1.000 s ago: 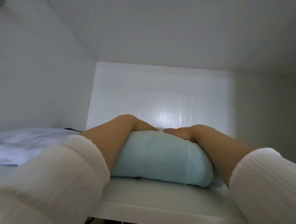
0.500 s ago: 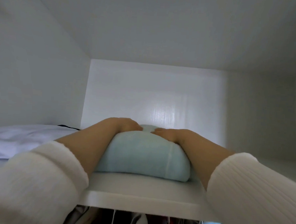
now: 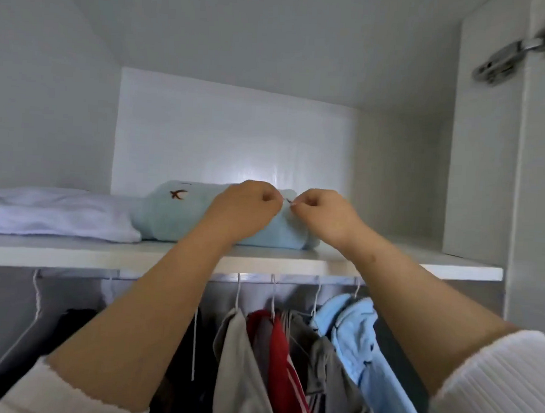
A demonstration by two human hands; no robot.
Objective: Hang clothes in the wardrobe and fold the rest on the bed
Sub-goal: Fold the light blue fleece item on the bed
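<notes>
On the white wardrobe shelf [image 3: 73, 252] sits a folded pale-blue fleece bundle [image 3: 175, 220], clothes [image 3: 272, 364] hung below; left hand [image 3: 246, 205] and right hand [image 3: 323, 213] curled, grip unclear

Folded pale-blue bundle [image 3: 176, 215], small brown embroidery on top, lies on shelf [image 3: 104, 254], touching folded white piece [image 3: 50, 212] at its left. Hanging below: beige top [image 3: 239, 365], red top [image 3: 280, 364], grey jacket [image 3: 327, 370], light-blue shirt [image 3: 357, 337].
</notes>
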